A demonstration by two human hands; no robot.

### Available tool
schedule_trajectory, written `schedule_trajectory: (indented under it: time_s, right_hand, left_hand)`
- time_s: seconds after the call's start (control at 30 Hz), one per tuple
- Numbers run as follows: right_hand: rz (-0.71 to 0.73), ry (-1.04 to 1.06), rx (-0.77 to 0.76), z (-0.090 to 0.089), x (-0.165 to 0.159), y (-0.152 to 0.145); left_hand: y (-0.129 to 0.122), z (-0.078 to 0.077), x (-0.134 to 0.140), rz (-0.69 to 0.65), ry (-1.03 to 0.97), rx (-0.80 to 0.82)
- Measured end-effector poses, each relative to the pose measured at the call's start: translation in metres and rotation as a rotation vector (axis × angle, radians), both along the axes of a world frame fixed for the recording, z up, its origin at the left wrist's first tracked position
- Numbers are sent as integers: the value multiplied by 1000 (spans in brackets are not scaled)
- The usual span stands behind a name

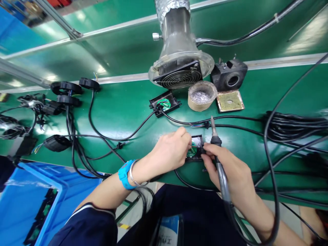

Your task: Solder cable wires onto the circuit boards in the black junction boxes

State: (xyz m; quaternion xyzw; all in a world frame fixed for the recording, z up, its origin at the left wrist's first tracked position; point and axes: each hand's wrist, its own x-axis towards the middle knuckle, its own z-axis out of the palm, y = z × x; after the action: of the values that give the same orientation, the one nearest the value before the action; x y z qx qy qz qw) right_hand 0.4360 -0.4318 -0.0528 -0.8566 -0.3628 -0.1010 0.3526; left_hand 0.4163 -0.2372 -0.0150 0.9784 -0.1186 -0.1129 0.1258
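The left hand (175, 147) curls its fingertips together over the near housing (197, 140), which lies on the desk (133, 94) between the two hands; I cannot tell whether these fingers pinch a wire or only press on the case, as they hide the spot; the right hand (230, 167) grasps a soldering iron (222, 181) against its palm, while its thumb and forefinger reach the housing's other end; the iron's tip points forward, clear of both hands, probably so that those fingertips can work without touching hot metal; just beyond the right hand stand a cup of shiny bits (200, 98), a sponge tray (230, 101) and an iron stand (229, 75), presumably grouped there for short reach; beyond the left hand sits a second housing (166, 103), with a cable looping from it; above it hangs a fume hood (179, 51), likely set low to catch smoke; well right of the right hand lies a cable bundle (297, 126), seemingly coiled to save room.
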Motion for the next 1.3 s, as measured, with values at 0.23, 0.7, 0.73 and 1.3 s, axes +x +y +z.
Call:
schedule_trajectory:
  time_s: [0.23,0.7,0.73,1.3]
  right_hand:
    - [2,5,10,-1,-1,-1]
    - [-49,39,96,23,-9,-20]
    - [-30,75,113,26,-10,-24]
    - [157,255,221,15,-8,-26]
  left_hand:
    - [1,-3,2,-111,-40,83]
    - [3,-6,3,-173,-98,70]
    - [3,-6,4,-172,-102,63]
    - [5,-12,3,-169,-180,25]
